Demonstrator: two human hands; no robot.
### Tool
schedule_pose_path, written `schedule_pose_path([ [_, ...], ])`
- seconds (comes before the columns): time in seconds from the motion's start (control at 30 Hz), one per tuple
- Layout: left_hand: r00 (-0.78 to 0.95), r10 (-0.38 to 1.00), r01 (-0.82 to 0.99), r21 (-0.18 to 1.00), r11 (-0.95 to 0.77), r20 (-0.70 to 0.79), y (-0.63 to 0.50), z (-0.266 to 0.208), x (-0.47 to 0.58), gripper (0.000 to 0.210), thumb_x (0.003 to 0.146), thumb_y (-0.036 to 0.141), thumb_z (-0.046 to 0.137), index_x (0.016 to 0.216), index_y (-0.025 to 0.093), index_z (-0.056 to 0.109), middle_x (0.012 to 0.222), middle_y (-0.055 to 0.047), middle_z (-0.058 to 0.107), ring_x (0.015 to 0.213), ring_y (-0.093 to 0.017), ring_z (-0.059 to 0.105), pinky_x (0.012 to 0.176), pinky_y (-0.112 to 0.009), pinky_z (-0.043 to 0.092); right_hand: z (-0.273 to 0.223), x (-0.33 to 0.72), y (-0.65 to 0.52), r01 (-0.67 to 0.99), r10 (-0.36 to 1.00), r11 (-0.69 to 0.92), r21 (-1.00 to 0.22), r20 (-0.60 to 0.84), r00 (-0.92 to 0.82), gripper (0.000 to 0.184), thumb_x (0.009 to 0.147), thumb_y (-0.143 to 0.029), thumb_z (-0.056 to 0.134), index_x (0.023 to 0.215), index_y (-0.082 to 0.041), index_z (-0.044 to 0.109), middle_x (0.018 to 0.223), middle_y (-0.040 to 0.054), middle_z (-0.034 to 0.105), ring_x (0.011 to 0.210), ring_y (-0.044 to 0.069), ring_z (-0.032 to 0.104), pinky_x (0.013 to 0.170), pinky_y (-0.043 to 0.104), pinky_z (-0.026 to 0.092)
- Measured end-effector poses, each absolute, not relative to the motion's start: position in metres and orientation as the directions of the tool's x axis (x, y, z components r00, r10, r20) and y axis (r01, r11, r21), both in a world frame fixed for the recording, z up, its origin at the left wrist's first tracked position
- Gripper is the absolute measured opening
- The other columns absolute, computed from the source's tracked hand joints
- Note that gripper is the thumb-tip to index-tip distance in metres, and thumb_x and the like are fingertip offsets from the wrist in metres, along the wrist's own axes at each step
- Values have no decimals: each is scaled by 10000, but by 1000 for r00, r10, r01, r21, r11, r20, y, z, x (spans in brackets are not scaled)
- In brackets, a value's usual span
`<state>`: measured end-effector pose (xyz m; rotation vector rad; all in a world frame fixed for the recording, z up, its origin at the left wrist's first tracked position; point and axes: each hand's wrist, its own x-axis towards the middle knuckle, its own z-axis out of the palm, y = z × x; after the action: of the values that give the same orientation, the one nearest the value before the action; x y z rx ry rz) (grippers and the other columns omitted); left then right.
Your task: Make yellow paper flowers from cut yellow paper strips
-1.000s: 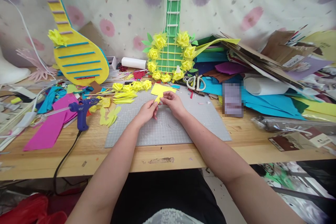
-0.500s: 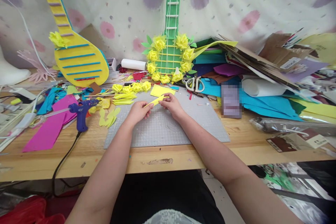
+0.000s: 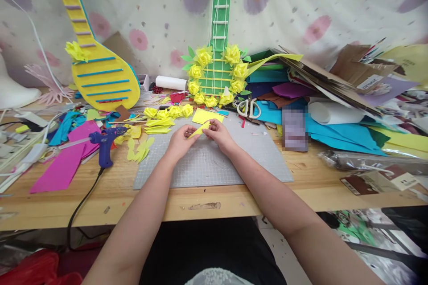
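Note:
Between my two hands is a narrow piece of yellow paper, held slanting over the grey cutting mat. My left hand pinches its lower left end. At the upper right end, the fingers of my right hand are closed on the same piece. Just behind my hands a flat yellow sheet lies on the mat. To the left are a stack of folded yellow pieces, a row of yellow paper flowers and some yellow petal-shaped cutouts.
A blue glue gun stands on the left, its cord hanging over the table edge. White-handled scissors lie behind the mat. A green guitar-shaped craft and a yellow lute-shaped one lean at the back. Cardboard is heaped on the right.
My left hand has shifted slightly right along the yellow paper, closer to my right hand. The paper now slants more steeply. The whole view has moved a little.

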<state>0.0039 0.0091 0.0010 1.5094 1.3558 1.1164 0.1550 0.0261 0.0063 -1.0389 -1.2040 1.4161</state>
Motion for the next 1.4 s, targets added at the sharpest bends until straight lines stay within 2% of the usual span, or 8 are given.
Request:
schedule_pose_path([
  [0.13, 3, 998, 68, 995, 67, -67, 3, 4, 19, 275, 631, 307, 675, 830, 154, 562, 786, -24, 613, 614, -119, 611, 580, -259, 504, 6, 154, 26, -223, 985, -49, -973, -11, -172, 413, 524, -355, 708, 820, -203, 463, 626, -61, 530, 567, 78, 486, 538, 224, 383],
  [0.3, 29, 971, -122, 963, 239, -237, -5, 18, 29, 168, 705, 277, 620, 787, 142, 562, 738, -5, 629, 564, -105, 617, 591, -268, 519, 6, 157, 26, -276, 988, -47, -960, -4, -155, 414, 530, -353, 717, 845, -206, 492, 669, -54, 544, 613, 83, 522, 592, 241, 430],
  [0.77, 70, 945, -214, 920, 328, -320, -3, 20, 28, 124, 779, 247, 528, 786, 124, 542, 699, -44, 629, 593, -113, 611, 576, -259, 516, 3, 156, 27, -288, 980, -97, -953, -41, -193, 373, 549, -312, 680, 858, -197, 505, 676, -44, 579, 609, 93, 550, 581, 244, 428],
  [0.87, -80, 976, -149, 971, 188, -201, -3, 17, 27, 157, 769, 282, 533, 859, 154, 540, 853, -53, 610, 683, -115, 599, 590, -252, 510, 4, 156, 27, -259, 990, -89, -962, -56, -132, 363, 539, -298, 676, 840, -198, 500, 653, -52, 565, 601, 90, 544, 574, 238, 416],
  [0.97, -251, 939, 162, 967, -199, 235, -6, 16, 23, 170, 750, 270, 549, 901, 193, 563, 1018, -58, 528, 871, -126, 552, 691, -240, 498, 5, 157, 28, -242, 994, -86, -967, -69, -80, 363, 526, -299, 680, 820, -197, 493, 639, -55, 555, 595, 88, 537, 567, 234, 407],
  [1.07, -88, 867, 408, 812, -417, 490, -9, 16, 20, 145, 741, 260, 555, 862, 211, 616, 1024, -65, 480, 973, -149, 496, 784, -252, 471, 4, 157, 29, -235, 995, -79, -969, -63, -73, 377, 510, -312, 695, 805, -199, 490, 623, -61, 546, 583, 84, 521, 565, 234, 406],
  [1.2, -70, 893, 451, 813, -369, 444, -4, 10, 18, 173, 721, 281, 579, 869, 206, 628, 958, -64, 484, 890, -148, 501, 739, -261, 473, 4, 158, 29, -233, 996, -64, -970, -47, -78, 391, 494, -329, 705, 795, -202, 489, 606, -69, 531, 558, 77, 498, 553, 231, 397],
  [1.4, -109, 962, 296, 932, -210, 252, 3, 4, 21, 180, 658, 325, 628, 740, 168, 599, 871, -36, 524, 763, -111, 517, 638, -222, 456, 6, 157, 27, -225, 992, -34, -974, -6, -126, 392, 495, -335, 726, 789, -202, 503, 627, -61, 538, 578, 74, 497, 556, 220, 396],
])
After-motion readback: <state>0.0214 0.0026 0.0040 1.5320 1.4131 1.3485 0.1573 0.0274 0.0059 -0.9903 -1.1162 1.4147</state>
